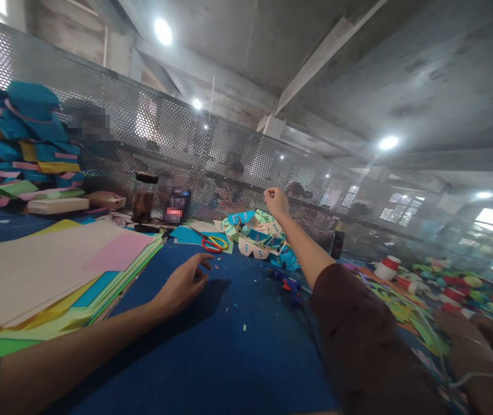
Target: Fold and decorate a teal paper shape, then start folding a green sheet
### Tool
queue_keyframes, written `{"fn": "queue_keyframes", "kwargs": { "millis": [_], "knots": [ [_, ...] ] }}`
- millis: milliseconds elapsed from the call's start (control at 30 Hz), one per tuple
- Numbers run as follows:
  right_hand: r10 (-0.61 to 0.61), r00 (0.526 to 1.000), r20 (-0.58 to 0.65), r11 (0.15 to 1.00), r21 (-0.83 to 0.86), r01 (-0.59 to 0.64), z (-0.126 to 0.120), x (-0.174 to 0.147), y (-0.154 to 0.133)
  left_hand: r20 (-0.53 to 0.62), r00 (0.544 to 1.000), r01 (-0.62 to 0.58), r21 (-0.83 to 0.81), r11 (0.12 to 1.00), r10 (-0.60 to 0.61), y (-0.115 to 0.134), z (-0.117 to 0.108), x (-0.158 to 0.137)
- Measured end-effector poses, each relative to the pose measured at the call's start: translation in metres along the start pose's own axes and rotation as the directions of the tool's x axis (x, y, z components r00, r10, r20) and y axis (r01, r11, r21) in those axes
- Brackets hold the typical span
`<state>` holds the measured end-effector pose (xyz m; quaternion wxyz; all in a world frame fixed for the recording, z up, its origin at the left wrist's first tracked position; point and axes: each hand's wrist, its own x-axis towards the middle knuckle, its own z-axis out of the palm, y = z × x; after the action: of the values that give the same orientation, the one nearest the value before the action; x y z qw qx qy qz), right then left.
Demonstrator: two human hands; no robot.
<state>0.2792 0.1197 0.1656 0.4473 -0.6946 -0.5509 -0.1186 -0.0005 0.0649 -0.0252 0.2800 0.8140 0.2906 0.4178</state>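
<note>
Paper cutouts point(255, 248) heaped together

Right hand point(276, 203), fingers curled, is raised above the cutouts' right side, cannot tell if holding anything; left hand point(186, 283), half-open and empty, is front-left of them; scissors point(214, 249) lie just left, glue gun point(288, 283) just in front

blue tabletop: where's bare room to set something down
Widest patch: near middle of the blue tabletop, between bare left forearm and dark brown right sleeve, bearing few paper scraps. Crowded: stacked coloured paper sheets at left; red-and-yellow-handled scissors and heaped cut-paper pieces farther out.
</note>
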Motion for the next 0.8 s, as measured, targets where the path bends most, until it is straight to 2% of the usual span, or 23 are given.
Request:
{"fn": "queue_keyframes", "kwargs": {
  "millis": [67,133,200,267,333,367,400,500,533,567,700,800],
  "knots": [
    [-0.055,0.998,0.004,0.993,0.100,0.055,-0.019,-0.011,-0.015,-0.004,1.000,-0.008,-0.019,1.000,0.008,0.002,-0.001,0.000],
    [-0.116,0.993,-0.005,0.974,0.193,0.115,-0.037,-0.037,-0.029,-0.010,1.000,0.001,-0.046,0.999,-0.002,0.004,-0.002,0.000],
    [-0.193,0.981,-0.017,0.941,0.280,0.190,-0.052,-0.078,-0.040,-0.013,1.000,0.021,-0.064,0.998,-0.022,0.007,-0.003,0.000],
    [-0.330,0.943,-0.034,0.841,0.443,0.310,-0.061,-0.130,-0.047,-0.032,0.999,0.021,-0.056,0.998,-0.023,0.009,-0.006,0.001],
    [-0.430,0.903,-0.026,0.796,0.462,0.392,-0.063,-0.184,-0.047,-0.058,0.998,0.003,-0.022,1.000,-0.005,0.009,-0.009,0.002],
    [-0.498,0.867,-0.008,0.781,0.431,0.453,-0.061,-0.209,-0.044,-0.072,0.997,-0.004,-0.002,1.000,0.004,0.009,-0.011,0.003],
    [-0.591,0.807,0.010,0.747,0.383,0.542,-0.057,-0.231,-0.041,-0.080,0.997,-0.006,0.014,1.000,0.007,0.008,-0.013,0.003],
    [-0.854,0.520,0.010,0.509,0.217,0.833,-0.037,-0.277,-0.027,-0.084,0.996,0.007,0.049,0.999,-0.003,0.004,-0.018,0.005],
    [-0.888,0.459,0.035,0.456,0.201,0.867,-0.030,-0.286,-0.023,-0.081,0.997,0.010,0.062,0.998,-0.005,0.003,-0.019,0.006],
    [-0.898,0.435,0.062,0.437,0.221,0.872,-0.024,-0.291,-0.019,-0.082,0.997,0.012,0.073,0.997,-0.006,0.002,-0.020,0.006],
    [-0.845,0.523,0.112,0.525,0.357,0.772,-0.011,-0.292,-0.006,-0.104,0.995,0.025,0.125,0.992,-0.012,0.002,-0.023,0.008],
    [-0.734,0.665,0.143,0.657,0.397,0.641,-0.013,-0.285,0.002,-0.148,0.988,0.057,0.176,0.983,-0.031,0.005,-0.030,0.011]
  ]
}}
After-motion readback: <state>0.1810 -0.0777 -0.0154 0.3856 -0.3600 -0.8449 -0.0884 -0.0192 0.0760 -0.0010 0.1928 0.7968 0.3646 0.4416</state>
